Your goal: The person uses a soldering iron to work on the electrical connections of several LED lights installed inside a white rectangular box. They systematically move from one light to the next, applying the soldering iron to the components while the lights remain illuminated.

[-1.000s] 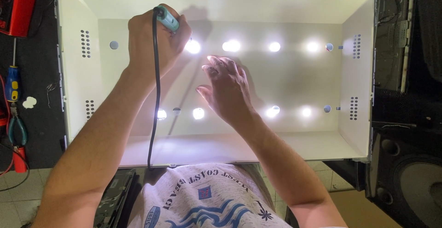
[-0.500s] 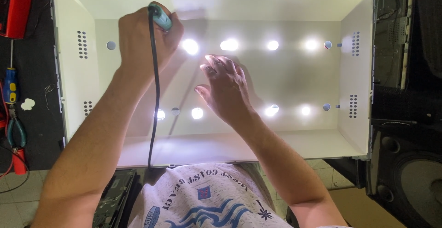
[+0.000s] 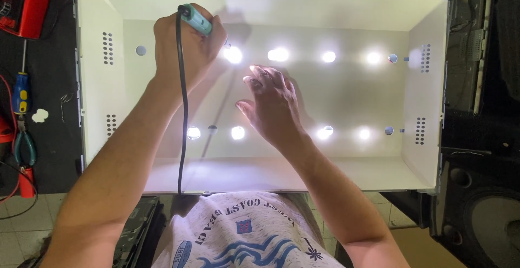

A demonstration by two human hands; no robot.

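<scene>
A large white backlight tray (image 3: 422,95) lies flat in front of me, with two rows of lit round lamps (image 3: 328,57) inside it. My left hand (image 3: 181,48) grips a teal-handled corded tool (image 3: 196,20), its tip down near the upper-left lit lamp (image 3: 233,54). A black cord (image 3: 181,111) hangs from the tool along my forearm. My right hand (image 3: 273,105) rests flat on the tray's inner sheet in the middle, fingers spread, holding nothing.
On the dark bench to the left lie a blue-handled screwdriver (image 3: 20,92), green-handled pliers (image 3: 24,146) and a red box (image 3: 30,5). A black speaker (image 3: 485,214) stands at the lower right. A dark flat device (image 3: 135,230) sits below the tray's near edge.
The view has shifted slightly. My left hand with the tool has stayed near the upper-left lamp, and my right hand has barely moved on the sheet.
</scene>
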